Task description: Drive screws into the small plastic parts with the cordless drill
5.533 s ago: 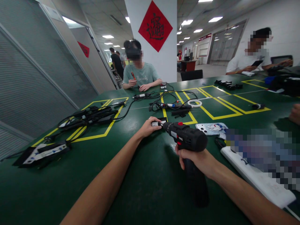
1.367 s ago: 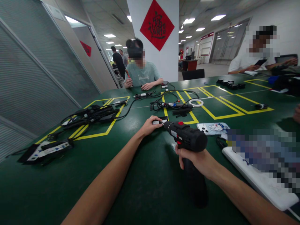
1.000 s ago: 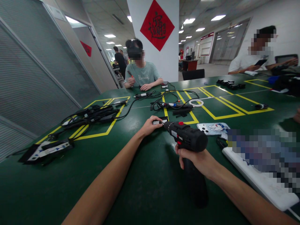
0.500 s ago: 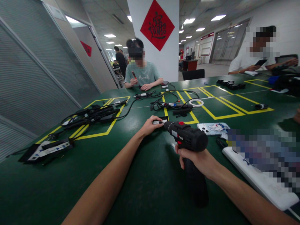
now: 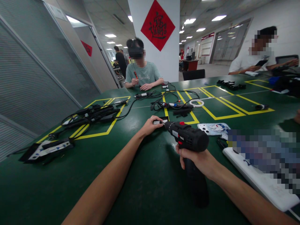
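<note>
My right hand (image 5: 197,157) is wrapped round the grip of a black cordless drill (image 5: 187,136) with red buttons. Its chuck points forward and left, and the bit meets or nearly meets a small black-and-white part (image 5: 157,122); exact contact cannot be made out. The fingers of my left hand (image 5: 150,125) pinch that part against the table, hiding some of it. A dark flat edge (image 5: 166,118) shows just behind the fingertips.
The green table (image 5: 103,175) carries yellow tape outlines. Black cables and devices (image 5: 93,114) lie at left, more cables with a white ring (image 5: 196,103) ahead. At right are a phone (image 5: 213,128) and a white power strip (image 5: 257,181). A person (image 5: 142,73) opposite holds a screwdriver (image 5: 136,75).
My hands, the drill and the small part keep nearly the same pose throughout. The view has shifted slightly. The person opposite has moved the screwdriver about.
</note>
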`<control>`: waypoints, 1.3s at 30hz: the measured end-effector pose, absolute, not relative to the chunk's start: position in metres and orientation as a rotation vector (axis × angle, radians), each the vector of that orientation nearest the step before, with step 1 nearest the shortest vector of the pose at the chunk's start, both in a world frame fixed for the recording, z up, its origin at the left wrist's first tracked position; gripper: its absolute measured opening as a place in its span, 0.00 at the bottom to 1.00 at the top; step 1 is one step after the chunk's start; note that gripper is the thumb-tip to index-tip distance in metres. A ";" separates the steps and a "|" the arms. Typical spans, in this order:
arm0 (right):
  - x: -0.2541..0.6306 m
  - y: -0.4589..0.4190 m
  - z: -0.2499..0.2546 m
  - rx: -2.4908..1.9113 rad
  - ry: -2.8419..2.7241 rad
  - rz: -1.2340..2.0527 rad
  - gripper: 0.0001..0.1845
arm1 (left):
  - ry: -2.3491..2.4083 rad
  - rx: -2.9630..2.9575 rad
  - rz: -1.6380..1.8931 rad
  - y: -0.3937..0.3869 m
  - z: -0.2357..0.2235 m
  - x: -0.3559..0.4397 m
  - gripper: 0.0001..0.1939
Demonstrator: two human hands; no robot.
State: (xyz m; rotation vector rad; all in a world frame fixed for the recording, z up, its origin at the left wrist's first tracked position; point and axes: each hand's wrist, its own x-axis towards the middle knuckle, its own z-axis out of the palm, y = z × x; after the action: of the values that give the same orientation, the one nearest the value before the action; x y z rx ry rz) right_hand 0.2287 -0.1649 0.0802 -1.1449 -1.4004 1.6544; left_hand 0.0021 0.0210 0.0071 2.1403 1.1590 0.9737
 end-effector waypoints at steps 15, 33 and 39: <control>0.229 -0.164 0.076 -1.112 -1.402 1.659 0.06 | 1.161 2.145 0.975 0.020 0.009 0.003 0.16; 0.228 -0.165 0.079 -1.149 -1.370 1.676 0.06 | 1.135 2.138 0.980 0.021 0.007 0.002 0.16; 0.228 -0.165 0.078 -1.125 -1.386 1.661 0.05 | 1.153 2.142 0.968 0.020 0.008 0.002 0.16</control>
State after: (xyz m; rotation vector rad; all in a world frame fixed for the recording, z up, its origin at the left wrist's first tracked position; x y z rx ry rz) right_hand 0.2284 -0.1647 0.0776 -1.1250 -1.3865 1.6609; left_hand 0.0015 0.0202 0.0077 2.1417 1.1529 0.9685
